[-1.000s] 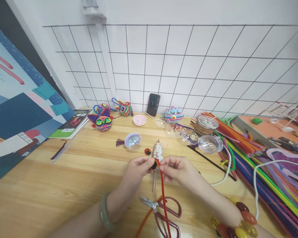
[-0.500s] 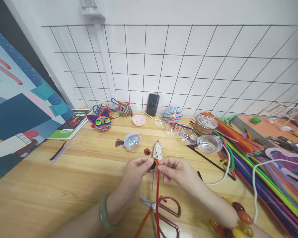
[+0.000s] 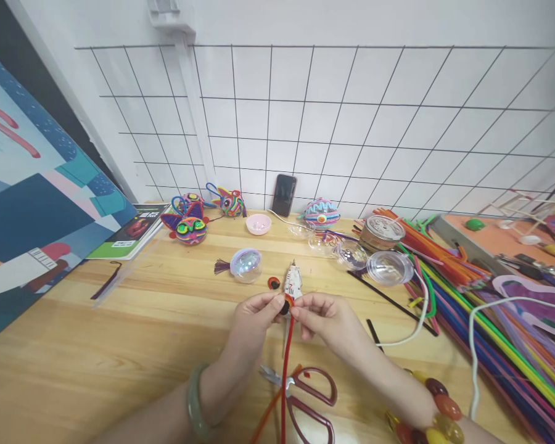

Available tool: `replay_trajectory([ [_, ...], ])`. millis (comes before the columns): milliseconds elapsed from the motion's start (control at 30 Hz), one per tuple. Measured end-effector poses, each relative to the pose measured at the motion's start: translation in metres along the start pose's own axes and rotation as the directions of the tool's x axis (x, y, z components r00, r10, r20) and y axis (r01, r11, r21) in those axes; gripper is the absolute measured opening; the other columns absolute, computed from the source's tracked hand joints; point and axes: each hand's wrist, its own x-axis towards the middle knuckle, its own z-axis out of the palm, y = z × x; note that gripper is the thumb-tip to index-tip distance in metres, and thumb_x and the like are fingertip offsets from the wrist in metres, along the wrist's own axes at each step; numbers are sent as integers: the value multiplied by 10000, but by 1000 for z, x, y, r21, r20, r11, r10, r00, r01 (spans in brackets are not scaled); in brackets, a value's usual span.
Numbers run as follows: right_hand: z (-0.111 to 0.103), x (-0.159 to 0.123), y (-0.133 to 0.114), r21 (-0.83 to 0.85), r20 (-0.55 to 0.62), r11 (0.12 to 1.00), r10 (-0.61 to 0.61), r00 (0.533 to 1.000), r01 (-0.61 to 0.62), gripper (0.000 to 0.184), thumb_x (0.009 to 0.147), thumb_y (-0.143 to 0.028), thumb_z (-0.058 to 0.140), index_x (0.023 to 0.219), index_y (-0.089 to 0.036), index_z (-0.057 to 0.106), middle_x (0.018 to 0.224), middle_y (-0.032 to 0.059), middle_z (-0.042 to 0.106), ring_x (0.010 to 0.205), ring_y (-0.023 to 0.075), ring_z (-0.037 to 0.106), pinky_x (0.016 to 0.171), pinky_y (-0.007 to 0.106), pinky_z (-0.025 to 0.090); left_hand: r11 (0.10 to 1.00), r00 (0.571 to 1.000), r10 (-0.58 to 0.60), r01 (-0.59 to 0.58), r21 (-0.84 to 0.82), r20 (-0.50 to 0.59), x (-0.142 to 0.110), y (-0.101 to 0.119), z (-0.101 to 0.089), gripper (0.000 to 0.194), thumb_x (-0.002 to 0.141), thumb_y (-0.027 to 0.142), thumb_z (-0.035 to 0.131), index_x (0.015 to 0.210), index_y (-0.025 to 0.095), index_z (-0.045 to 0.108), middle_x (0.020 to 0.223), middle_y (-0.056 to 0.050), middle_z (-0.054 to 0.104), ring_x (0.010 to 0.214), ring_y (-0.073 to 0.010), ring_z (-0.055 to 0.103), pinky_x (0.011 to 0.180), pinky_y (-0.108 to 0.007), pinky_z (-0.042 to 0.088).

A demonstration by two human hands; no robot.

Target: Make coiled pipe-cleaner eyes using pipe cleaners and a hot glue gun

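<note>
Both my hands meet over the middle of the wooden table [image 3: 120, 345]. My left hand [image 3: 253, 320] pinches a small coiled disc of black, orange and red pipe cleaner [image 3: 285, 304]. My right hand [image 3: 324, 319] pinches the red pipe cleaner [image 3: 284, 376] where it joins the coil; its long tail hangs down toward me. Just beyond the hands lies a white glue gun [image 3: 293, 282], and a second small coil [image 3: 273, 283] lies beside it. Red-handled scissors [image 3: 305, 398] lie under my wrists.
Clear plastic half-spheres [image 3: 389, 267], an iridescent ball [image 3: 245, 264], a pink bowl [image 3: 259, 224], finished pipe-cleaner figures [image 3: 188, 224], a phone [image 3: 284, 195] and a tin [image 3: 380, 233] line the back. A heap of coloured pipe cleaners [image 3: 481, 308] fills the right. A painted board [image 3: 32, 197] leans at left.
The red pipe cleaner's hanging tail has swung left, from right of the scissors' pivot to nearly straight down. My hands stay pinched at the coil, barely shifted.
</note>
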Motion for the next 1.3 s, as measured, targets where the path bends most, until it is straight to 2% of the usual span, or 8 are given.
replay_trajectory([
  [533, 1, 1, 5, 11, -3, 1000, -16, 1000, 16, 334, 600, -447, 707, 710, -148, 606, 562, -25, 596, 392, 67, 504, 427, 195, 399, 998, 999, -14, 12, -53, -39, -3, 0, 2, 149, 591, 271, 729, 670, 149, 702, 690, -47, 687, 669, -147, 583, 696, -284, 458],
  [767, 6, -2, -2, -2, -48, 1000, -17, 999, 17, 337, 579, -460, 711, 681, -155, 610, 485, -41, 570, 388, 82, 515, 434, 208, 417, 1000, 998, -8, 6, -20, -59, -2, -1, 2, 130, 589, 262, 730, 656, 155, 702, 666, -32, 680, 648, -133, 576, 676, -259, 451],
  [1000, 4, -1, -1, 57, -1, 998, 22, 1000, -22, 324, 577, -432, 727, 698, -146, 635, 490, -28, 606, 409, 93, 553, 460, 215, 445, 1000, 999, 23, -23, -1, -34, -2, -5, -1, 128, 626, 285, 704, 674, 167, 703, 686, -29, 684, 672, -138, 585, 691, -266, 452],
  [1300, 3, 0, 3, 56, 17, 998, 6, 1000, -7, 293, 607, -396, 721, 703, -138, 621, 498, -34, 604, 401, 70, 530, 440, 189, 426, 999, 999, -3, 0, -49, -53, -2, -1, 2, 131, 581, 266, 734, 655, 162, 705, 673, -25, 682, 648, -133, 583, 686, -265, 454],
])
